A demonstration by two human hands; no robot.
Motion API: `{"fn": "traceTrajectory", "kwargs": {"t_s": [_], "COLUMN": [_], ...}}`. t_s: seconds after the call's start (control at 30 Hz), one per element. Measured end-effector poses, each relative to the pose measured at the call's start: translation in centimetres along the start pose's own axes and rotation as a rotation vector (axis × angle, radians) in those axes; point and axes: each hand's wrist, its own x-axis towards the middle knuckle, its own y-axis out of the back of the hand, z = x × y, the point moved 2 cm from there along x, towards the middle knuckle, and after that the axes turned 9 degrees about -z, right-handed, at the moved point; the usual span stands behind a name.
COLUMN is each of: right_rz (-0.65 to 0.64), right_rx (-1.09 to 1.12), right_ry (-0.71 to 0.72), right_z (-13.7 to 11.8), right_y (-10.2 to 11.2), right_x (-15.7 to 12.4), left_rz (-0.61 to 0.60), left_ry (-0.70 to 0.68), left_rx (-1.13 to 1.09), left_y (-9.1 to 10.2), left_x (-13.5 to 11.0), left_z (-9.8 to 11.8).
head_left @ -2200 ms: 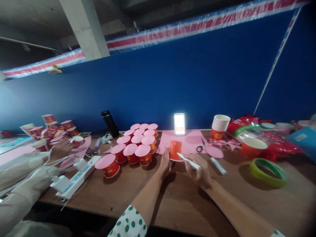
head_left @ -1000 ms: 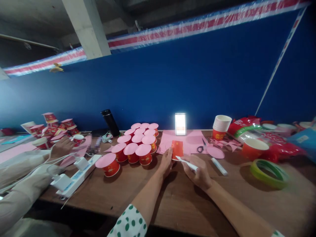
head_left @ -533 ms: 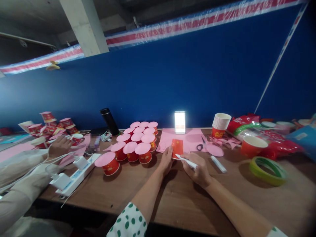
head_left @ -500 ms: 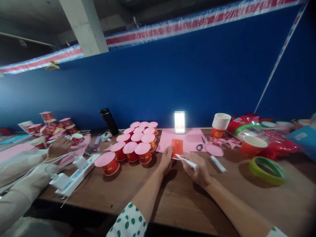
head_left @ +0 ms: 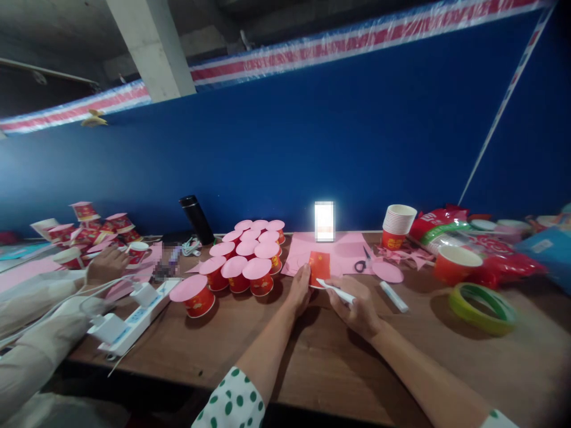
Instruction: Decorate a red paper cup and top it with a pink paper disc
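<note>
My left hand point(head_left: 300, 291) is closed around the left side of a red paper cup point(head_left: 320, 267), with the cup's white rim at the lower end. In my right hand point(head_left: 359, 309) is a white pen-like tube point(head_left: 339, 292), pinched with its narrow tip pointing left. That tip is at the cup's lower edge; whether it touches cannot be made out. Just beyond the hands lies a pink paper sheet point(head_left: 352, 244) with scissors point(head_left: 360, 266) on it. A pink paper disc point(head_left: 387, 272) and another white tube point(head_left: 394, 296) rest to the right.
Several upturned red cups topped with pink discs point(head_left: 235, 267) stand left of my hands. Farther left are a power strip point(head_left: 134, 327), a black flask point(head_left: 197, 219) and a co-worker's hand point(head_left: 107, 266). Stacked cups point(head_left: 399, 221) and green tape point(head_left: 482, 309) are at right.
Almost nothing differs. Both hands keep the cup and the white tube in the same place, and the whole view has shifted very slightly.
</note>
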Motion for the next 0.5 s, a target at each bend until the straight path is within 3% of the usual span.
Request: {"fn": "traceTrajectory", "kwargs": {"t_s": [0.5], "right_rz": [0.004], "right_rx": [-0.007], "right_ry": [-0.005], "right_z": [-0.12], "right_y": [-0.01], "right_x": [0.06], "left_rz": [-0.074], "left_ry": [-0.033], "left_rx": [-0.055], "left_y": [0.57], "left_x": [0.77], "left_z": [-1.01]}}
